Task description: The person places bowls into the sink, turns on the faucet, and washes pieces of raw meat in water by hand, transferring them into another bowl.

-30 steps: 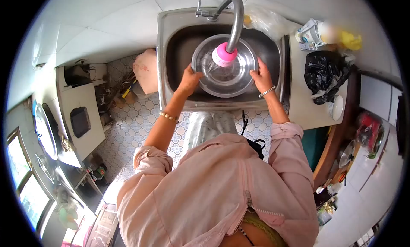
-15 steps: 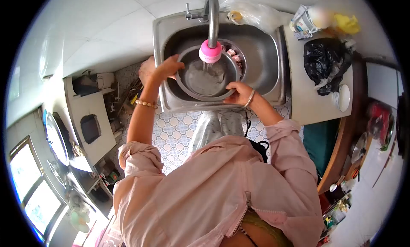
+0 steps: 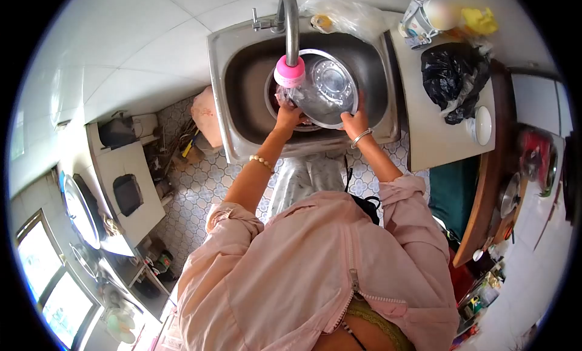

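Note:
My right hand [image 3: 353, 121] grips the lower right rim of a metal basin [image 3: 327, 87], which is tilted over the sink [image 3: 373, 102]. Beneath the pink tap head [image 3: 290, 72], my left hand [image 3: 288, 115] is at the basin's left side, over a second metal bowl [image 3: 268, 96] on the sink floor. Its fingers are partly hidden by the tap head and splashing water, so what they touch is unclear. The second bowl is mostly covered by the basin and my left hand; a little reddish content shows in it. The curved tap [image 3: 290, 23] hangs above.
On the counter [image 3: 424, 145] at the right are a black plastic bag [image 3: 451, 78], a white bowl [image 3: 482, 125] and a white package [image 3: 417, 24]. Clear plastic [image 3: 357, 17] lies behind the sink. A pink bag [image 3: 206, 117] stands left of the sink.
The basin has moved right and tilted, after first shifting left off the second bowl. My left hand has left its rim and moved under the tap; my right hand has moved right with the basin.

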Action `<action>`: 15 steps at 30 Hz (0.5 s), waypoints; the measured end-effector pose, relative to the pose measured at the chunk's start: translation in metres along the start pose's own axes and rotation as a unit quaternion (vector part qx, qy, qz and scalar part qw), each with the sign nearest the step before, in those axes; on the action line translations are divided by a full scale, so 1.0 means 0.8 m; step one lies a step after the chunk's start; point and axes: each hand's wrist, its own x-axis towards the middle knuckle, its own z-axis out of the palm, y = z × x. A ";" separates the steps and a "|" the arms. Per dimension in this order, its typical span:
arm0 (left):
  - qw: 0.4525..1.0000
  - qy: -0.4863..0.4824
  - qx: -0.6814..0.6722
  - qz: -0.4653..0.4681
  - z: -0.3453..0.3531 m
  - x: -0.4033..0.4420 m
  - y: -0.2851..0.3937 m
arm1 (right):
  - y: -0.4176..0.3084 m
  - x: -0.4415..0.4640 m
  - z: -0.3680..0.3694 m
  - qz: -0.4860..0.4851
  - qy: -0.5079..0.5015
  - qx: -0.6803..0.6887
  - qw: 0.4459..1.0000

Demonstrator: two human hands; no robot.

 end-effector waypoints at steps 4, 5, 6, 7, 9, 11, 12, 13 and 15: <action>0.997 -0.048 -0.059 -0.021 0.007 -0.006 0.009 | -0.024 -0.018 0.004 -0.142 0.080 -0.146 0.976; 0.996 -0.034 -0.077 -0.013 0.007 -0.009 0.012 | -0.036 -0.024 0.006 -0.102 0.053 -0.098 0.989; 0.996 -0.032 -0.077 -0.012 0.010 -0.010 0.015 | -0.039 -0.025 0.009 -0.121 0.057 -0.094 0.987; 1.000 -0.013 -0.025 0.013 0.014 -0.010 0.017 | -0.037 -0.025 0.013 -0.123 0.055 -0.093 0.987; 0.999 0.006 0.027 0.036 0.013 -0.006 0.015 | -0.033 -0.027 0.021 -0.149 0.079 -0.102 0.980; 0.977 0.075 0.179 0.085 0.010 0.006 0.008 | -0.033 -0.030 0.026 -0.152 0.088 -0.103 0.979; 0.948 0.150 0.198 0.198 0.007 0.025 -0.004 | -0.036 -0.029 0.025 -0.158 0.101 -0.106 0.977; 0.949 0.148 0.196 0.198 -0.001 0.038 -0.019 | -0.038 -0.028 0.024 -0.158 0.103 -0.108 0.976; 0.980 0.126 0.125 0.089 -0.002 0.023 0.002 | -0.039 -0.028 0.022 -0.154 0.095 -0.071 0.981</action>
